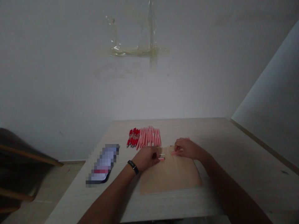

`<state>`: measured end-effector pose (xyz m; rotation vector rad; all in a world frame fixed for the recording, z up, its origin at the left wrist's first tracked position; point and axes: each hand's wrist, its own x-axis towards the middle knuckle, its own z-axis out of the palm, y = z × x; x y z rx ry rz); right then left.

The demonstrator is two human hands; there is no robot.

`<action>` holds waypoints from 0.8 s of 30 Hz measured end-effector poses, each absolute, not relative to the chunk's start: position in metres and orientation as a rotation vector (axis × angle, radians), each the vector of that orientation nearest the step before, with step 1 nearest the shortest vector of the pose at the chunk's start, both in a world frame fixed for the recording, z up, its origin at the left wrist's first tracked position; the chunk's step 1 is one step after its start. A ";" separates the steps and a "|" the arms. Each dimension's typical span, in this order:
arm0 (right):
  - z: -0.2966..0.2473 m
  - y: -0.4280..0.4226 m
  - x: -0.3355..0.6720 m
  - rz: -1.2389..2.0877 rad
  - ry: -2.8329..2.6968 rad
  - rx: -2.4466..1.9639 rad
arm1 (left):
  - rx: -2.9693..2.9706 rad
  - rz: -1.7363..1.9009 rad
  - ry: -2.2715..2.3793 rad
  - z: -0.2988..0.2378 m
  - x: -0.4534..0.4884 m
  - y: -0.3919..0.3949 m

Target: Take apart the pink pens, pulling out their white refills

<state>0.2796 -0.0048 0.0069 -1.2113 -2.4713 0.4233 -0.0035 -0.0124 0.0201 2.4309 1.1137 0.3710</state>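
My left hand (147, 157), with a black band (133, 167) round its wrist, is closed over the upper left of a flat tan sheet or pouch (173, 177). A small pink-and-white tip (161, 159), perhaps part of a pen, pokes out from its pinched fingers. At the upper right of the tan piece, my right hand (187, 148) is closed on a slim pink pen (177, 152), whose far end is hidden by the fingers. Just beyond my left hand lies a row of several pink pens (149, 137), with several red pens (133, 137) at its left.
A phone (102, 165) with a blurred-out screen lies left of my left hand. The pale wooden table (245, 174) meets a wall (187, 77) bearing strips of clear tape (133, 52). A dark chair-like object with wooden bars (25, 155) stands at the left.
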 end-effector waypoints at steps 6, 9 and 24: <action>0.006 -0.005 0.279 0.438 -2.478 -1.231 | 2.415 0.378 1.097 0.026 -0.003 -0.014; 0.008 -0.006 0.278 0.431 -2.467 -1.250 | 2.426 0.409 1.091 0.027 -0.003 -0.014; 0.002 -0.004 0.282 0.522 -2.399 -1.164 | 2.462 0.472 1.121 0.029 -0.002 -0.017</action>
